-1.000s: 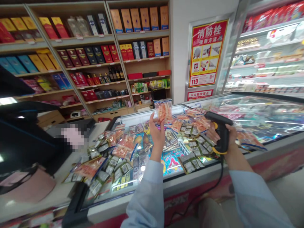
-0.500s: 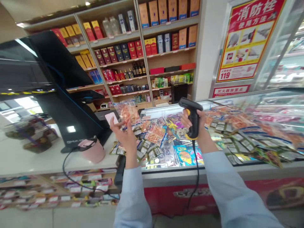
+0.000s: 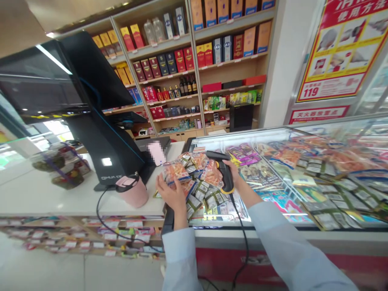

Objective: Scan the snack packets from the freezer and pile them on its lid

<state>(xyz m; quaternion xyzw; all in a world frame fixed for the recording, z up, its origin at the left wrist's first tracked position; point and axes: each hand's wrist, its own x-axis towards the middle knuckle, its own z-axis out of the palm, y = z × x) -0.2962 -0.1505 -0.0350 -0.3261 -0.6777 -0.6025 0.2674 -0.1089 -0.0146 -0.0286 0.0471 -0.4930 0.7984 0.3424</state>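
Note:
In the head view my right hand (image 3: 234,174) is wrapped round a black and yellow barcode scanner (image 3: 224,173), its cord hanging down. The scanner is held over a heap of snack packets, beside a clear packet of orange food (image 3: 212,173). My left hand (image 3: 173,197) is at the heap's left side, fingers spread against the packets. Just beyond its fingertips lies another clear packet of orange food (image 3: 177,169). Small green and silver packets (image 3: 197,196) lie between my hands; their lower layers are hidden.
A pink cup (image 3: 135,196) with a dark lid stands on the white counter (image 3: 75,202) beside a black monitor stand (image 3: 106,153). A blurred pale pink rectangle (image 3: 157,152) is behind my left hand. More packets lie across the glass-topped freezer (image 3: 287,190) to the right.
My left hand has come down onto the heap and let go of the orange food packet. My right hand has moved lower and left with the scanner, closer to my left hand. The view has shifted.

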